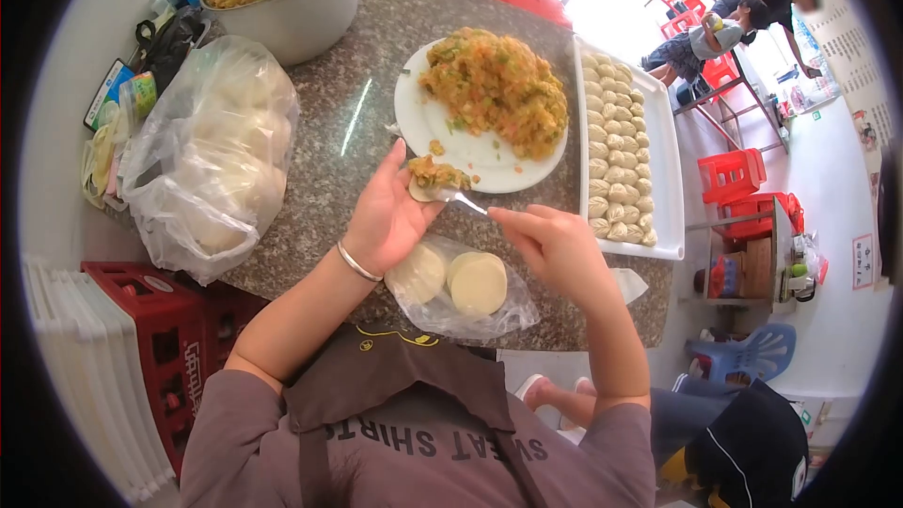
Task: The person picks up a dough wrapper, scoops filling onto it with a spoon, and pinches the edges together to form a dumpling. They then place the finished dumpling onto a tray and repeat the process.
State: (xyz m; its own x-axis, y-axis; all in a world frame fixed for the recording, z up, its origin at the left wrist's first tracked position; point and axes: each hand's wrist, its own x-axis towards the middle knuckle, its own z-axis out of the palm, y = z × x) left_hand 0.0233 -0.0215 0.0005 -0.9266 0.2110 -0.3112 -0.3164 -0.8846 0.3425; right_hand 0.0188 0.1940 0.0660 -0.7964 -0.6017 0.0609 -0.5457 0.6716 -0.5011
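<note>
My left hand [384, 216] is palm up near the front rim of a white plate [484, 169], with a round dough wrapper [420, 192] lying on its fingers. Orange-green filling [437, 174] sits on that wrapper. A metal spoon or similar utensil [464, 199] touches the filling, its handle pinched by my right hand [555, 249]. The plate bears a large mound of filling [499, 89]. Below my hands, stacked round wrappers [477, 283] rest on a clear plastic bag [508, 320].
A white tray [666, 179] of pleated dumplings [616, 150] stands at the right. At the left are a plastic bag of dough [221, 141] and a large bowl [306, 19] of filling. Another person [743, 452] is at the lower right; two people [720, 33] are farther back.
</note>
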